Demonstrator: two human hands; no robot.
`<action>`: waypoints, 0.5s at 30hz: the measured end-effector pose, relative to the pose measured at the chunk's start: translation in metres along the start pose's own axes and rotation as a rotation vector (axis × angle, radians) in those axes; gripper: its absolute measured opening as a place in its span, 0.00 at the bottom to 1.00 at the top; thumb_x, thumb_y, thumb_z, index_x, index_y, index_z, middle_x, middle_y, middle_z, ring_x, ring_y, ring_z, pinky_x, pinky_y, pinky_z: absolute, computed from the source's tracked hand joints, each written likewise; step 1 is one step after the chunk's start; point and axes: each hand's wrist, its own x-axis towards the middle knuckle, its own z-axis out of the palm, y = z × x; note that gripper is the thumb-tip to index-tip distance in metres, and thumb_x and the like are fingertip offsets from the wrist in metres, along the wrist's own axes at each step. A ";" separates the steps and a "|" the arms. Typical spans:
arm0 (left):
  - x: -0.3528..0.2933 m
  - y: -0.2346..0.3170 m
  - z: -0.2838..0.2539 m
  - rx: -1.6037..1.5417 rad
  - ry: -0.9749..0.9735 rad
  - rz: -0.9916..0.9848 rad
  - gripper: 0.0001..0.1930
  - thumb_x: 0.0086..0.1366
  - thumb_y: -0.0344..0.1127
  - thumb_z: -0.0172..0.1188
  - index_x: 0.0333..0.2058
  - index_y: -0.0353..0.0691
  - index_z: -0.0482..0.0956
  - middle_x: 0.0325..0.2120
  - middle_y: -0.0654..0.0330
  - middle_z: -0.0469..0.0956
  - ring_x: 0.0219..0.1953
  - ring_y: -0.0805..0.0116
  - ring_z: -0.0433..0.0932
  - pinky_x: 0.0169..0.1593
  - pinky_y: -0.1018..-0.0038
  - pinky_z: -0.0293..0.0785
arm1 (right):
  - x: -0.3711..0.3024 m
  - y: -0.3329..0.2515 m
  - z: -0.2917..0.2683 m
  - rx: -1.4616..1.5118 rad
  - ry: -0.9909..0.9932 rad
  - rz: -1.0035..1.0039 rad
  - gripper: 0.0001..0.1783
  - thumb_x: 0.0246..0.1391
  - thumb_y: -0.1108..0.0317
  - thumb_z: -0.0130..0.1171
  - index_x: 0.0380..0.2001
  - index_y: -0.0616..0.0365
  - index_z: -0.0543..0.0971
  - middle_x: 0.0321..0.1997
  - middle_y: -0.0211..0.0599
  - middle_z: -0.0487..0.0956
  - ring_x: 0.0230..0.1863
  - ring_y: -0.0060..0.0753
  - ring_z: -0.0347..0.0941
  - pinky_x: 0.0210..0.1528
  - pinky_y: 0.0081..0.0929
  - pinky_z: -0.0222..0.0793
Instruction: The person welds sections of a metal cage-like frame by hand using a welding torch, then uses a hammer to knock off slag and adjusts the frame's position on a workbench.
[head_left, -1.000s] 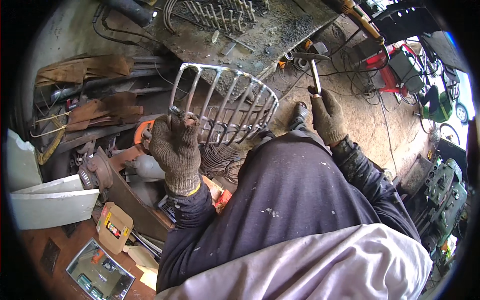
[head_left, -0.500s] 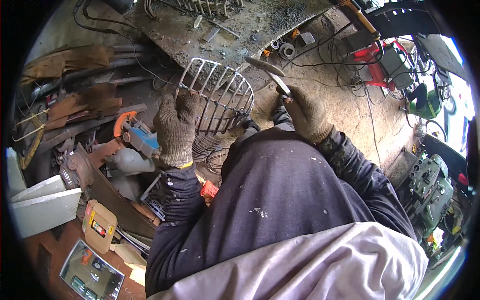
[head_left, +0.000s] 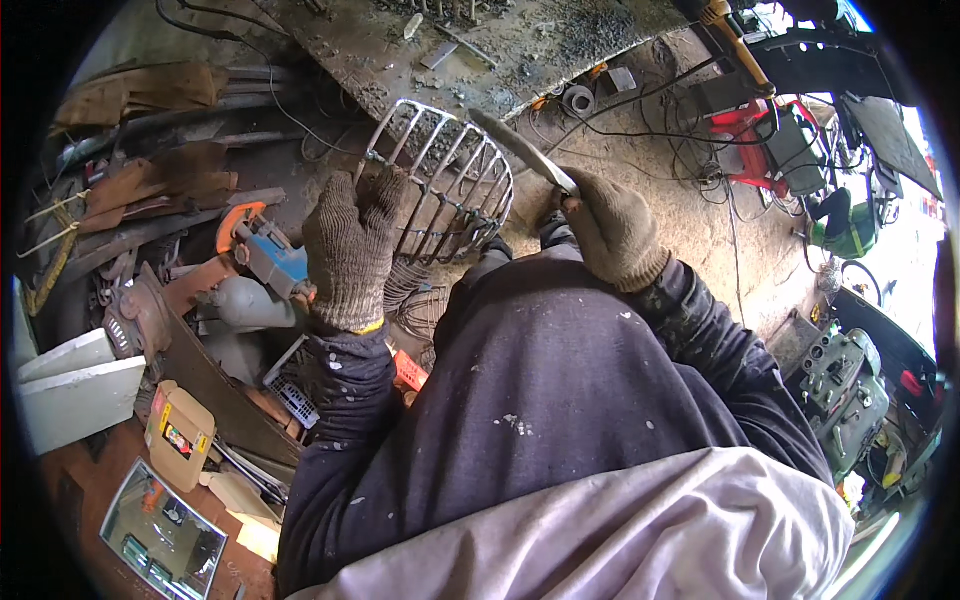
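A curved grate of welded metal bars (head_left: 448, 185), shaped like a shallow basket, stands tilted in front of me. My left hand (head_left: 350, 240), in a grey-brown knit glove, is closed on the grate's left edge. In the same kind of glove, my right hand (head_left: 617, 232) grips a long, narrow, blade-like metal tool (head_left: 530, 155). Its dark, tapered end points up and left, over or close to the grate's right upper edge; whether they touch I cannot tell. The tool's handle is mostly hidden inside the right glove.
Ahead lies a dirty metal work table (head_left: 440, 55) strewn with debris and small metal scraps. To the left are a blue and orange power tool (head_left: 270, 255), brown leather-like pieces (head_left: 150, 190) and white boards (head_left: 85, 385). Cables, a red case (head_left: 740, 150) and a green machine (head_left: 845, 390) occupy the right.
The tool in my right hand has swung, its tip now further left and closer in line with its shaft. The grate has tilted slightly in my left hand. My view has shifted a little.
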 end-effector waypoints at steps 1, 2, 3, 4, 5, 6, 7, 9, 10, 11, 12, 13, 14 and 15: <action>0.000 0.000 -0.001 -0.009 0.001 0.023 0.24 0.64 0.54 0.59 0.41 0.33 0.76 0.31 0.47 0.80 0.33 0.50 0.80 0.37 0.63 0.73 | 0.000 -0.002 0.000 0.000 -0.002 0.001 0.17 0.59 0.63 0.54 0.49 0.58 0.75 0.26 0.45 0.78 0.28 0.49 0.77 0.29 0.41 0.71; 0.000 0.000 -0.002 -0.019 0.003 0.047 0.25 0.64 0.54 0.59 0.41 0.33 0.76 0.31 0.47 0.80 0.34 0.50 0.80 0.37 0.63 0.73 | 0.001 -0.003 0.001 -0.038 -0.039 -0.010 0.17 0.59 0.63 0.54 0.49 0.59 0.75 0.27 0.45 0.79 0.28 0.49 0.77 0.30 0.41 0.72; 0.001 0.000 -0.001 -0.023 0.005 0.049 0.25 0.64 0.54 0.59 0.41 0.33 0.76 0.31 0.47 0.80 0.34 0.50 0.80 0.37 0.63 0.73 | 0.002 -0.004 0.001 -0.079 -0.073 -0.022 0.17 0.59 0.63 0.54 0.49 0.59 0.75 0.27 0.46 0.79 0.28 0.49 0.77 0.30 0.41 0.72; 0.002 0.000 -0.001 0.014 0.014 0.045 0.25 0.64 0.54 0.58 0.41 0.33 0.76 0.31 0.47 0.79 0.34 0.50 0.80 0.38 0.63 0.73 | 0.002 -0.005 0.000 -0.083 -0.072 -0.023 0.17 0.59 0.63 0.54 0.49 0.59 0.75 0.27 0.46 0.79 0.28 0.49 0.77 0.30 0.41 0.72; 0.002 0.000 -0.001 0.050 0.023 0.041 0.25 0.64 0.54 0.58 0.41 0.33 0.76 0.31 0.46 0.79 0.34 0.50 0.80 0.38 0.63 0.73 | 0.001 -0.005 -0.002 -0.128 -0.102 0.041 0.17 0.59 0.63 0.54 0.49 0.59 0.75 0.28 0.46 0.79 0.29 0.49 0.78 0.30 0.41 0.72; 0.002 0.001 -0.001 0.050 0.020 0.040 0.25 0.64 0.54 0.58 0.41 0.33 0.76 0.31 0.46 0.79 0.34 0.50 0.80 0.38 0.63 0.73 | 0.000 -0.004 -0.001 -0.167 -0.134 0.109 0.16 0.59 0.64 0.54 0.49 0.58 0.75 0.29 0.46 0.79 0.29 0.49 0.78 0.30 0.40 0.73; 0.003 0.003 -0.002 0.036 0.001 0.043 0.25 0.65 0.54 0.58 0.41 0.33 0.76 0.31 0.46 0.79 0.34 0.49 0.80 0.38 0.62 0.73 | -0.003 0.003 0.002 -0.116 -0.028 -0.011 0.17 0.59 0.63 0.54 0.49 0.57 0.75 0.30 0.45 0.79 0.29 0.48 0.78 0.30 0.40 0.73; 0.002 0.004 -0.002 0.021 -0.019 0.047 0.25 0.65 0.54 0.58 0.41 0.33 0.76 0.31 0.46 0.79 0.34 0.49 0.80 0.37 0.62 0.73 | -0.001 0.004 0.003 -0.098 -0.021 -0.076 0.16 0.59 0.63 0.54 0.49 0.57 0.75 0.30 0.45 0.79 0.29 0.48 0.78 0.30 0.40 0.73; 0.002 0.002 -0.002 0.043 0.000 0.045 0.24 0.65 0.54 0.58 0.40 0.33 0.76 0.30 0.46 0.79 0.34 0.49 0.79 0.37 0.61 0.72 | 0.000 0.002 0.003 -0.081 -0.013 -0.143 0.16 0.59 0.63 0.54 0.49 0.57 0.75 0.30 0.45 0.80 0.29 0.48 0.78 0.30 0.40 0.73; 0.001 0.002 -0.002 0.065 0.020 0.042 0.24 0.65 0.54 0.58 0.40 0.33 0.76 0.30 0.46 0.79 0.33 0.48 0.79 0.37 0.61 0.72 | 0.002 -0.004 0.002 -0.205 -0.143 -0.001 0.16 0.59 0.63 0.53 0.48 0.57 0.75 0.31 0.44 0.80 0.30 0.47 0.78 0.30 0.39 0.74; 0.002 0.002 -0.001 0.062 0.022 0.045 0.24 0.65 0.54 0.58 0.40 0.33 0.76 0.30 0.46 0.79 0.33 0.48 0.79 0.37 0.61 0.72 | 0.001 -0.004 0.001 -0.208 -0.141 -0.002 0.16 0.59 0.63 0.53 0.48 0.57 0.75 0.31 0.44 0.80 0.30 0.47 0.78 0.30 0.39 0.74; 0.003 0.002 0.000 0.019 0.039 0.057 0.23 0.64 0.53 0.59 0.36 0.34 0.75 0.28 0.46 0.79 0.32 0.45 0.79 0.35 0.60 0.72 | 0.000 -0.003 0.001 -0.183 -0.126 0.020 0.16 0.59 0.63 0.53 0.48 0.57 0.75 0.32 0.45 0.80 0.30 0.47 0.78 0.30 0.40 0.74; 0.004 0.003 0.000 -0.024 0.057 0.070 0.22 0.62 0.52 0.61 0.32 0.35 0.74 0.26 0.46 0.79 0.31 0.43 0.79 0.32 0.59 0.73 | 0.000 -0.002 0.000 -0.159 -0.112 0.041 0.16 0.59 0.63 0.53 0.48 0.57 0.75 0.33 0.45 0.80 0.30 0.47 0.78 0.30 0.40 0.74; 0.003 0.001 0.000 -0.023 0.054 0.068 0.22 0.62 0.52 0.61 0.32 0.35 0.74 0.26 0.46 0.79 0.31 0.43 0.79 0.32 0.59 0.73 | 0.002 -0.001 -0.001 -0.093 -0.062 -0.025 0.16 0.59 0.63 0.53 0.48 0.57 0.75 0.32 0.45 0.79 0.30 0.47 0.78 0.30 0.40 0.74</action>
